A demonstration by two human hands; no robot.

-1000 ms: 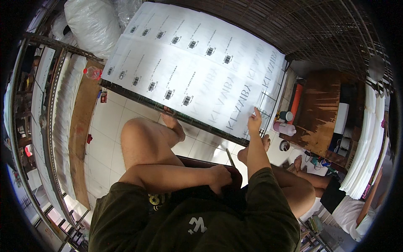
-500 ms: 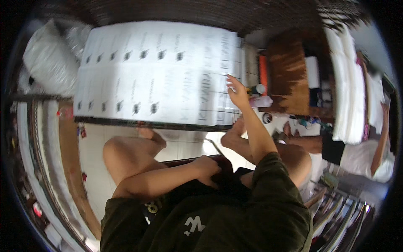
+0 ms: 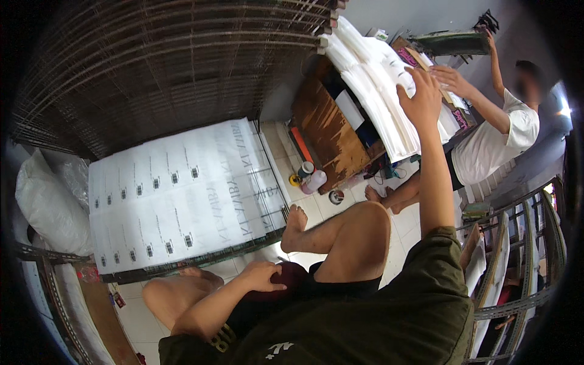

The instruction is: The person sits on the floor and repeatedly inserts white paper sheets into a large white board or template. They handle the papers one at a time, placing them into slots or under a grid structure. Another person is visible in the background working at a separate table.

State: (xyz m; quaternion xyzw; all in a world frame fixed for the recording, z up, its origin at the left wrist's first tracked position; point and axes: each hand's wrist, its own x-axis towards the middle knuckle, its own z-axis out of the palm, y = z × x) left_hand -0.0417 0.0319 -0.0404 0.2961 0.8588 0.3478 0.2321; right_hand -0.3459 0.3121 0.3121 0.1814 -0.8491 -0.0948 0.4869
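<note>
My right hand (image 3: 421, 97) is raised at the end of a stretched arm, fingers apart, over the edge of a stack of white sheets (image 3: 380, 106). I see nothing in its grasp, and whether it touches the sheets I cannot tell. Low in the middle, my left hand (image 3: 264, 277) rests with loosely extended fingers beside a dark red seat (image 3: 292, 278) between my legs. On the left, white sheets printed in dark ink (image 3: 158, 210) lie flat on a wire rack (image 3: 267, 176).
A person in a white shirt (image 3: 486, 146) stands at the right, one hand close to mine, the other at a dark frame (image 3: 453, 42). Raised rack layers (image 3: 152, 67) hang behind the printed sheets. Containers (image 3: 314, 180) stand on the floor; a plastic bag (image 3: 48, 201) sits left.
My view has swung right. My right arm has moved from above the printed sheets to the white stack by the other person. My left hand has stayed low.
</note>
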